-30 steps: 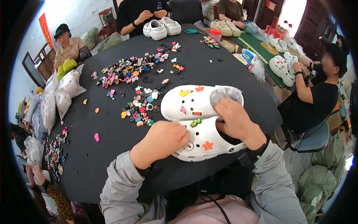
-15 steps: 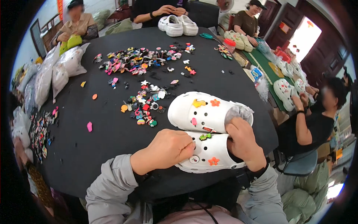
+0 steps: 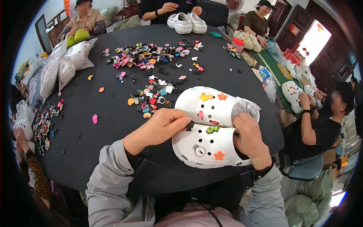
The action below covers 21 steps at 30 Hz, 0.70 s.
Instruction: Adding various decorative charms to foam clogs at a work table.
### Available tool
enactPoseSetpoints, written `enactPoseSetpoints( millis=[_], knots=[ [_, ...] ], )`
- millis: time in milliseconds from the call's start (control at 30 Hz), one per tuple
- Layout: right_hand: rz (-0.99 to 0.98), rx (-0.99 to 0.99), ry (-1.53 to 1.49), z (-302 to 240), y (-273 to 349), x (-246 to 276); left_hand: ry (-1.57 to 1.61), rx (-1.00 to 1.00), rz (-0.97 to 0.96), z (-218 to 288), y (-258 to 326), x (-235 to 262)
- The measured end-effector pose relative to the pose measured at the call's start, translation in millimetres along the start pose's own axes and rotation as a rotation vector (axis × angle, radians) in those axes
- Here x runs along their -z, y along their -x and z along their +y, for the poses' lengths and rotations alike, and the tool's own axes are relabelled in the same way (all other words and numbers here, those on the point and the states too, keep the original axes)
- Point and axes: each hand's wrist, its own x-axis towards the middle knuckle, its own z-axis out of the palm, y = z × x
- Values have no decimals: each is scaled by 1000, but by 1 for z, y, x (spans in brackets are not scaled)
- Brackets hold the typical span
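Observation:
Two white clogs lie side by side on the black table, toes to the left. The nearer clog [image 3: 227,137] carries a green charm, a round rabbit-face charm and an orange flower charm. On the farther clog [image 3: 188,102] sit a yellow charm, an orange flower, a pink popsicle and a striped charm. My left hand [image 3: 160,126] pinches a small black charm [image 3: 190,126] just above the nearer clog's toe. My right hand [image 3: 250,139] grips the nearer clog at its foot opening, some fingers hidden inside. Clear plastic [image 3: 244,109] fills the farther clog's opening.
Loose charms [image 3: 151,55] lie in a heap at mid-table, with a smaller pile [image 3: 151,94] nearer me. Plastic-bagged shoes [image 3: 53,77] line the left edge. White clogs [image 3: 187,23] and green-handled scissors [image 3: 215,34] lie at the far edge. Several people work around the table.
My left hand has lifted off the nearer clog's toe and moved up and left, showing the black charm in its pinch. The right hand keeps its hold on the clog.

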Motion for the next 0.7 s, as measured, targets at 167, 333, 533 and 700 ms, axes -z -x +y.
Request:
enactPoseSetpoints(
  millis=[167, 333, 533, 700],
  knots=[
    [-11, -13, 17, 0, 3, 0, 174, 79, -34, -12, -3, -1],
    [-9, -17, 10, 0, 3, -2, 276, 106, 96, -7, -2, -8],
    [2, -19, 7, -2, 0, 0, -814, -597, 294, 10, 3, -28],
    [0, -30, -3, 0, 1, -1, -691, -463, 211, 18, 6, -22]
  ],
)
